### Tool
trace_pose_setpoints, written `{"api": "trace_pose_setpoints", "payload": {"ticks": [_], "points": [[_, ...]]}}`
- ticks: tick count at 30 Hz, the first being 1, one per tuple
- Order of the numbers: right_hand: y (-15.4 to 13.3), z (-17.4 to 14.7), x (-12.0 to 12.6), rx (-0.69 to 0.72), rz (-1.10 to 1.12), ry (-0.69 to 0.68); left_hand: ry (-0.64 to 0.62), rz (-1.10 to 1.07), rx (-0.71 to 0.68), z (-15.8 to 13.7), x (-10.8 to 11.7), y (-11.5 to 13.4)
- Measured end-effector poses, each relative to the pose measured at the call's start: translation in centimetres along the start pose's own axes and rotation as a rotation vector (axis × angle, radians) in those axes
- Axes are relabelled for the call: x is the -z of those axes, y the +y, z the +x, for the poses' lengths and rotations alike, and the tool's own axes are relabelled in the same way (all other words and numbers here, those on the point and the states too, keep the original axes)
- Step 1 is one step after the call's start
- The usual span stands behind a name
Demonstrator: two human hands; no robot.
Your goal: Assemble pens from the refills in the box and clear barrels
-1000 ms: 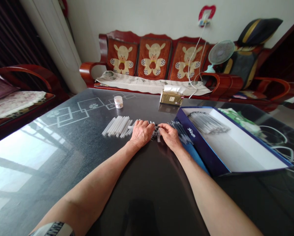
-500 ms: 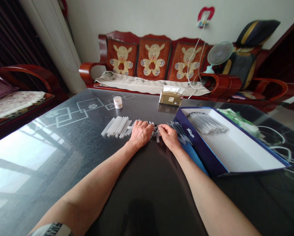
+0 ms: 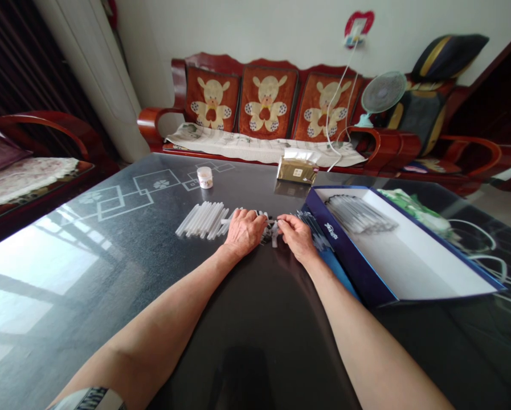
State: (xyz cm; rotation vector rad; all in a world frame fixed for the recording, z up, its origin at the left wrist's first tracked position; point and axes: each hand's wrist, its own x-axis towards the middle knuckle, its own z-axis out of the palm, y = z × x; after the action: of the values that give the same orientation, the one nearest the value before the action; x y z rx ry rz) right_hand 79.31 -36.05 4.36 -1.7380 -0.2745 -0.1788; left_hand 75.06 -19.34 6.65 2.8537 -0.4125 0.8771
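Note:
My left hand (image 3: 244, 232) is closed, palm down, around a whitish translucent tube (image 3: 224, 221) whose end sticks out on the left. Just to its right, my right hand (image 3: 297, 234) has thumb and finger pinched together near the tube's other end. What lies in that pinch is too small to make out. Small white and dark pieces (image 3: 274, 241) lie on the table between the hands. Left of my left hand is a row of similar white tubes (image 3: 201, 220). Beside my right hand lies a bundle of thin dark-tipped clear sticks (image 3: 317, 232), partly hidden.
A blue box (image 3: 434, 267) with a white inside stands at the right, holding a bundle of thin grey sticks (image 3: 362, 213). Farther back on the dark table (image 3: 246, 319) are a small white cup (image 3: 204, 177) and a tissue box (image 3: 297, 170). Cables and a green bag (image 3: 421, 210) lie beyond the blue box.
My right hand has shifted slightly to the right, widening the gap to my left hand. The left hand keeps its place on the tube.

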Motion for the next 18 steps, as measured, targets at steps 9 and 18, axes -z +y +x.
{"api": "trace_pose_setpoints", "payload": {"ticks": [9, 18], "points": [[0.5, 0.2, 0.4, 0.141, -0.303, 0.063, 0.011, 0.005, 0.02, 0.0, -0.1, 0.0], [-1.1, -0.4, 0.2, 0.341, -0.343, 0.03, 0.002, 0.001, -0.043, 0.1, -0.5, -0.2]]}}
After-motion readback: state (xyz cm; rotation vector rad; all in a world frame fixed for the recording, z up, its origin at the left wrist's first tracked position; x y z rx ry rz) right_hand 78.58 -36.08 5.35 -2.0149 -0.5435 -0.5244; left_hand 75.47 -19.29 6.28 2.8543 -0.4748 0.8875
